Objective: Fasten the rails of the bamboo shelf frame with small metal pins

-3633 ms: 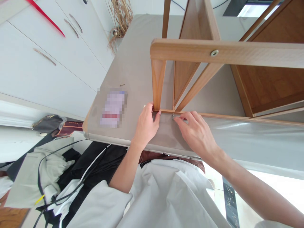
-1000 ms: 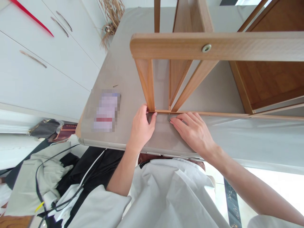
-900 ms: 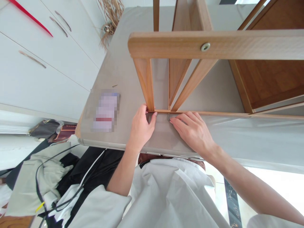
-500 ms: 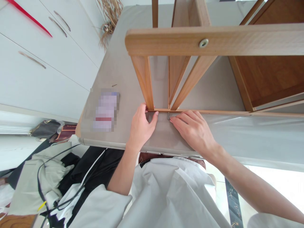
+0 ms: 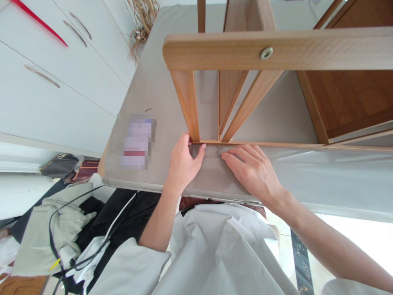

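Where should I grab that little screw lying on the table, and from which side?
Probably pinch the little screw across its middle, coming from above and the right with your left hand, which is nearer but grips the wooden frame. The screw lies flat on the table, thin and running roughly left to right, so a pinch should fit across its long sides.

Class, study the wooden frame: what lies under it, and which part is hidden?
Under the wooden frame is the grey tabletop, visible through the gaps. The strip directly beneath the bottom rail is covered; the left hand partly hides its left end.
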`<state>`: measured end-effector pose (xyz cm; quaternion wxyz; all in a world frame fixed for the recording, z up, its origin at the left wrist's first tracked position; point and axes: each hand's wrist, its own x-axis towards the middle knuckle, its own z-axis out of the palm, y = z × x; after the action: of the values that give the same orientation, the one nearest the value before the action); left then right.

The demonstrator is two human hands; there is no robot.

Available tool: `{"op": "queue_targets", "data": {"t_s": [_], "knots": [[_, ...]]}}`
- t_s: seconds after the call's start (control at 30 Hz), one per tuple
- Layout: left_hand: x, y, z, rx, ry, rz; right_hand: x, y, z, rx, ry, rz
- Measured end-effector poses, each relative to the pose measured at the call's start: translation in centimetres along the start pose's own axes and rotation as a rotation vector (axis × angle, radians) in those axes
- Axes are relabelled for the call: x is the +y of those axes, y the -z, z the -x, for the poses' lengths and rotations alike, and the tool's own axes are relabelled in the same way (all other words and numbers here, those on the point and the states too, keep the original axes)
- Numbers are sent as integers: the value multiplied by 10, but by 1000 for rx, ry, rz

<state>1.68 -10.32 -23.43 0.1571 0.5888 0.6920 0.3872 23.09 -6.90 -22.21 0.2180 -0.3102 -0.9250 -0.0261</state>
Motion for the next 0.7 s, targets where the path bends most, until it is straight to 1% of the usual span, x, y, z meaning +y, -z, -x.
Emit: {"op": "queue_targets", "data": {"t_s": [0.37,0.7], "knots": [[-2,-1,0,-5,-17,19,2,0,-1,17,58,4],[-2,0,1,-5,-24,28,1,-3,-3,24,39,59]]}}
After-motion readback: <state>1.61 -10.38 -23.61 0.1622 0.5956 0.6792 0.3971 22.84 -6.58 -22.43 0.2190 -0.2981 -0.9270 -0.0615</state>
